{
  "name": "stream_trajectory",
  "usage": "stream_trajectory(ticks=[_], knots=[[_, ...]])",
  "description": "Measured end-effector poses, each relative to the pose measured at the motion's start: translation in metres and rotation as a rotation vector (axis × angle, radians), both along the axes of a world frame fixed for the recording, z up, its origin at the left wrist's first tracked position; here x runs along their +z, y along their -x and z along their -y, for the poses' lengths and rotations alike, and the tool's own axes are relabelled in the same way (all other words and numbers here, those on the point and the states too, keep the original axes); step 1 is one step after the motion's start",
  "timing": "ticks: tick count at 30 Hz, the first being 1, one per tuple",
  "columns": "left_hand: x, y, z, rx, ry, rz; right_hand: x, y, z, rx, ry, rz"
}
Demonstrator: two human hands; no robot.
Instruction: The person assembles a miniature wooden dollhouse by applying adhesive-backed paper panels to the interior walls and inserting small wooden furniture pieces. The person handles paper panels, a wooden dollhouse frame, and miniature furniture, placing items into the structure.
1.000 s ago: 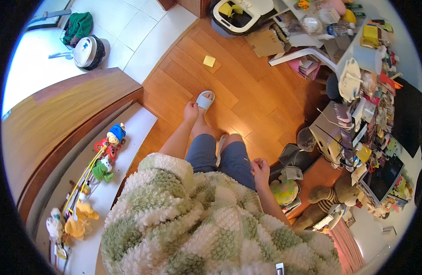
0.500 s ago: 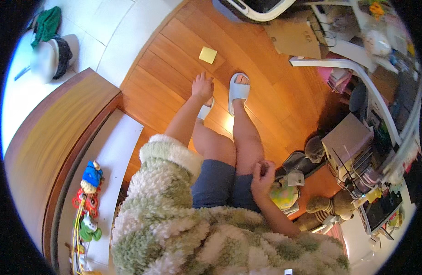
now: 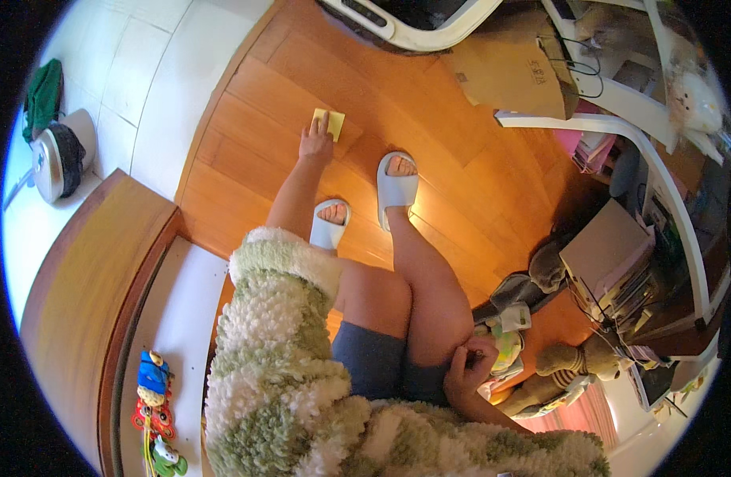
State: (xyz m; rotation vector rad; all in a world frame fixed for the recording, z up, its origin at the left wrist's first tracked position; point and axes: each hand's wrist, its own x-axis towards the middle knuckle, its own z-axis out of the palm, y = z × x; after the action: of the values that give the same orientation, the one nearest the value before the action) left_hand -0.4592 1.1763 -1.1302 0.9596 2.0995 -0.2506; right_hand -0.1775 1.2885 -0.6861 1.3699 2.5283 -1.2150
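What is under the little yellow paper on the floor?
The yellow paper lies flat on the wooden floor. The left hand touches its near edge. Anything beneath the paper is hidden.

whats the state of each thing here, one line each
yellow sticky note: flat on the wood floor, fingertips on it
left hand: stretched down, fingers spread on the note
right hand: curled, resting against the knee
slippers: on both feet, flat on the floor

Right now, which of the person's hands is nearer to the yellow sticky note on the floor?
Left. The left hand reaches down with its fingertips on the yellow sticky note; the right hand rests far back by the right knee.
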Motion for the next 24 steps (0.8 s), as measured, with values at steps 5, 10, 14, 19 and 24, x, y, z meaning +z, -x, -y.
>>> stream_trajectory(ticks=[5,10,14,19,24], knots=[[0.003,-0.010,0.010,0.036,-0.007,0.036,0.003,0.007,0.006,-0.134,0.065,0.007],[0.078,-0.010,-0.015,0.711,-0.458,-0.014,0.008,0.008,0.001,-0.059,0.059,0.046],[0.191,0.025,-0.063,0.898,-0.996,-0.423,0.016,0.011,0.001,-0.089,0.123,0.080],[0.286,0.117,-0.142,0.679,-1.092,-0.556,0.020,0.018,0.004,-0.199,0.215,0.100],[0.315,0.145,-0.185,0.479,-0.682,-0.273,0.027,0.032,-0.004,-0.081,0.091,-0.010]])
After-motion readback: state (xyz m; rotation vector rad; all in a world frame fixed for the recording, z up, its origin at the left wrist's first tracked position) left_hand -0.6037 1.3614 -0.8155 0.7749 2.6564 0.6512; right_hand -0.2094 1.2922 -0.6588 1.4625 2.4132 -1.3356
